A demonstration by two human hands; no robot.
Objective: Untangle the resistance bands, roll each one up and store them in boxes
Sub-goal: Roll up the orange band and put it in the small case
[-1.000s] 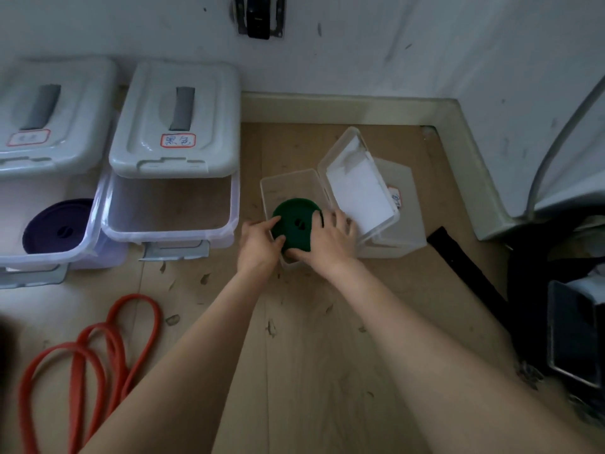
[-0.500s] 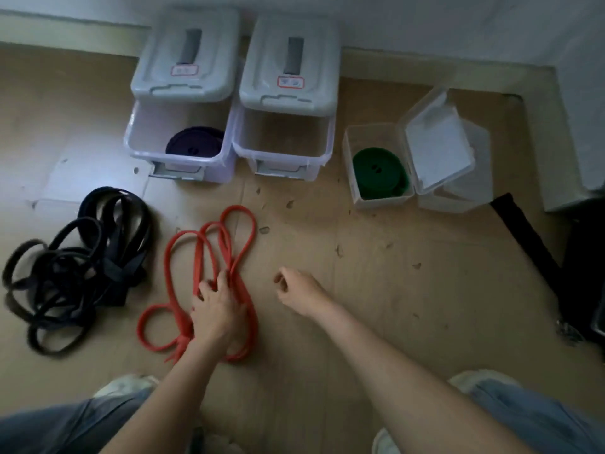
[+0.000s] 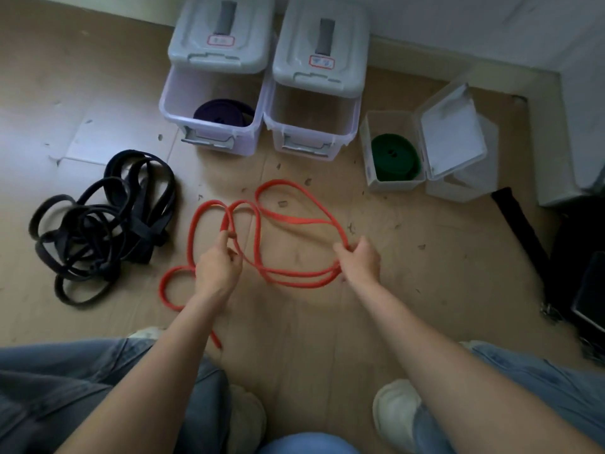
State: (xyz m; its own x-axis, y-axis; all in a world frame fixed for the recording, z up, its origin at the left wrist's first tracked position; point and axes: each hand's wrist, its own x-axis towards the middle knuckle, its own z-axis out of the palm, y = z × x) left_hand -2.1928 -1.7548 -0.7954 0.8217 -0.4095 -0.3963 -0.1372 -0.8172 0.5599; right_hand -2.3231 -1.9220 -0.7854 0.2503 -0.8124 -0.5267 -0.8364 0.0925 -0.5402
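Note:
A tangled red resistance band (image 3: 288,221) is spread in loops over the wooden floor between my hands. My left hand (image 3: 217,268) pinches one loop of it at the left. My right hand (image 3: 360,258) grips several strands at the right. A pile of tangled black bands (image 3: 101,224) lies at the left. A rolled green band (image 3: 394,157) sits in a small clear box (image 3: 368,149) with its lid open. A rolled purple band (image 3: 224,111) lies in the left white storage box (image 3: 209,126). Beside it, the right white box (image 3: 311,132) holds nothing I can see.
Both white boxes have their lids pushed back toward the wall. A black strap (image 3: 520,227) and dark equipment (image 3: 579,273) lie at the right. My knees and white shoes (image 3: 396,414) fill the bottom. Small debris dots the floor.
My hands left the green roll in the clear box. The view swung left and down. The left hand first pressed on the red band; now both hands hold it, pulled apart.

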